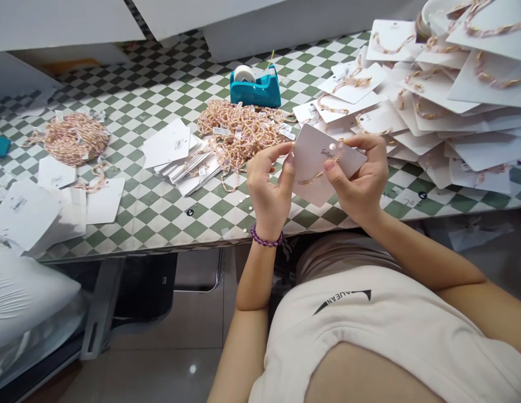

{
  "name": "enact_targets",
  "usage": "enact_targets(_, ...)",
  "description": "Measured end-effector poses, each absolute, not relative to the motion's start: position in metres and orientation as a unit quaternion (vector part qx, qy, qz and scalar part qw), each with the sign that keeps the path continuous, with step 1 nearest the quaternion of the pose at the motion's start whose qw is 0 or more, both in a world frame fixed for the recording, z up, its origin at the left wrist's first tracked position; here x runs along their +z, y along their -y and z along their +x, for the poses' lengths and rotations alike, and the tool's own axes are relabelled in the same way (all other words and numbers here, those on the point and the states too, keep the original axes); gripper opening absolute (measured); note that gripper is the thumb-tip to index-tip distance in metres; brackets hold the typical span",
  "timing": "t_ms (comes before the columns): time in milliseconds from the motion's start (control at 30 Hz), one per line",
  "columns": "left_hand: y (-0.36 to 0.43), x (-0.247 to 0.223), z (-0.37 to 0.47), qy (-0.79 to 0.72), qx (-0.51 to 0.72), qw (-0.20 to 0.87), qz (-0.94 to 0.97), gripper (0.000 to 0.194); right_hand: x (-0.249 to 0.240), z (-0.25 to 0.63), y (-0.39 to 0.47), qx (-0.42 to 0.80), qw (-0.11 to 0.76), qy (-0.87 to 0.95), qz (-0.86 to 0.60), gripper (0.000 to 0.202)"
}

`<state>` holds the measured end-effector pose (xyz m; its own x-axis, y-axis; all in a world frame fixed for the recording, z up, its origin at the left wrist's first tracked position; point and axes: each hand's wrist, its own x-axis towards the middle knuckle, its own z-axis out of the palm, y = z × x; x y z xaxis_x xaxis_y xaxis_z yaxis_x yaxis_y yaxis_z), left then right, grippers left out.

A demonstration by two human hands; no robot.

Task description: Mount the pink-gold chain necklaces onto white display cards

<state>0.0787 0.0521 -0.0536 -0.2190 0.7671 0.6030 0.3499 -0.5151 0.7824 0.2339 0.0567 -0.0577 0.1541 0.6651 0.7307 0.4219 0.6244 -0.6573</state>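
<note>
Between both hands, above the table's front edge, is a white jewelry card (313, 151) with a small printed word and a hole near its top. A thin pink and gold beaded bracelet (313, 178) lies across its face. My left hand (271, 182), with a purple bead bracelet at the wrist, pinches the card's left edge between thumb and fingers. My right hand (361, 176) grips the card's right side, its thumb pressed on the front by the beads. Behind my left hand lies a heap of pink and gold beaded strands (239, 129) with small white tags.
A teal tape dispenser (256, 89) stands behind the heap. Stacked carded bracelets (454, 112) pile high at the right. Left of the heap lie white cards (180, 151). Farther left are another bead heap (78, 140), loose cards (27, 212) and a person's white sleeve (25, 302).
</note>
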Motion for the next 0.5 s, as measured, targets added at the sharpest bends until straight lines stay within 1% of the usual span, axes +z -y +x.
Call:
enact_targets(67,-0.0531,-0.0545,0.0781,-0.469,0.616,0.160,0.613,0.024,-0.0565,0.2317,-0.0547,0.063,0.633,0.646,-0.422,0.028)
enact_targets(200,-0.0518,-0.0540,0.0777,-0.487,0.605,0.155,0.611,0.027,-0.0569,0.2291,-0.0515,0.055,0.634,0.661,-0.398,0.029)
enact_targets(400,-0.0469,-0.0488,0.0769,-0.530,0.582,0.157,0.597,0.021,-0.0569,0.2291,-0.0489,0.071,0.629,0.668,-0.392,0.028)
enact_targets(500,-0.0483,-0.0472,0.0754,-0.516,0.583,0.154,0.608,0.018,-0.0554,0.2286,-0.0481,0.066,0.630,0.666,-0.394,0.027)
